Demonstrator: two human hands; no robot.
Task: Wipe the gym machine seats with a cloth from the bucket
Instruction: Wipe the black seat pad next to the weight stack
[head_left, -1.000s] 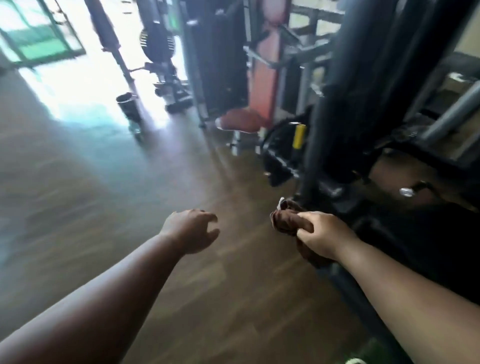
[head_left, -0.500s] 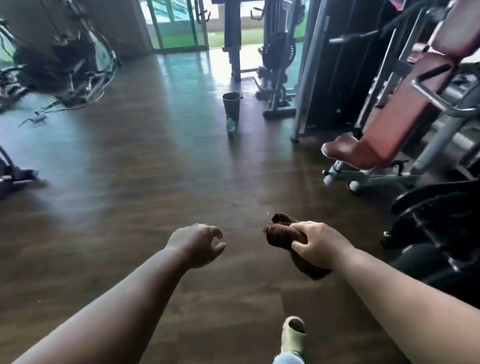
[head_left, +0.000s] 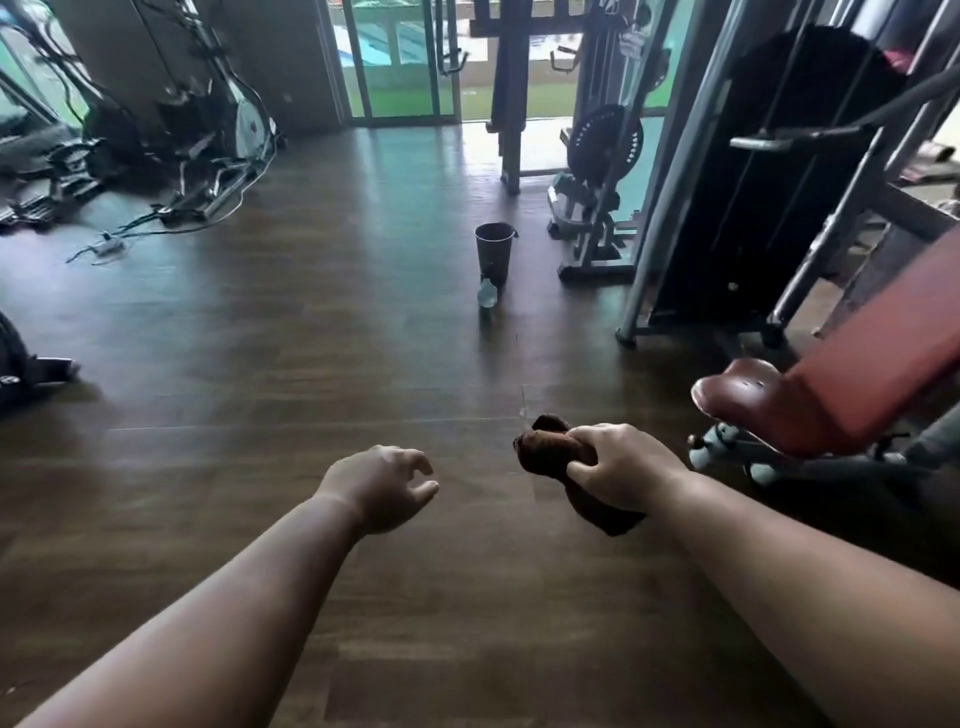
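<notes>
Head view. The bucket (head_left: 493, 253) was taken as the landmark: a dark, tapered, smooth-walled vessel standing upright on the glossy dark wood-plank floor (head_left: 291, 395). A small clear bottle (head_left: 487, 296) was seen just in front of it, on the near side.

Well nearer the camera than the bucket and to its right, the cloth (head_left: 556, 451) was held in the right hand (head_left: 621, 467). The fingers were curled round its middle, so that one bunched end projected toward the bucket and the other hung below the palm. The cloth was brown, with a napped, towel-like surface. It was judged to be soft, limp and light; whether it was damp could not be told. It is best taken by the bunched middle, as held, and spread flat against the palm for wiping.

Nearer than the bucket and slightly to its left, the left hand (head_left: 382, 488) was carried free. Its fingers were loosely curled, with thumb and forefinger apart, and nothing was held.

To the right of the bucket, and closer to the camera, a rounded red seat (head_left: 748, 397) was noted, joined to a long red backrest (head_left: 878, 395) on a grey tubular frame. The padding appeared smooth and vinyl-like, and was judged wipeable with light pressure. The seat lay just right of the cloth, not touching it.
</notes>
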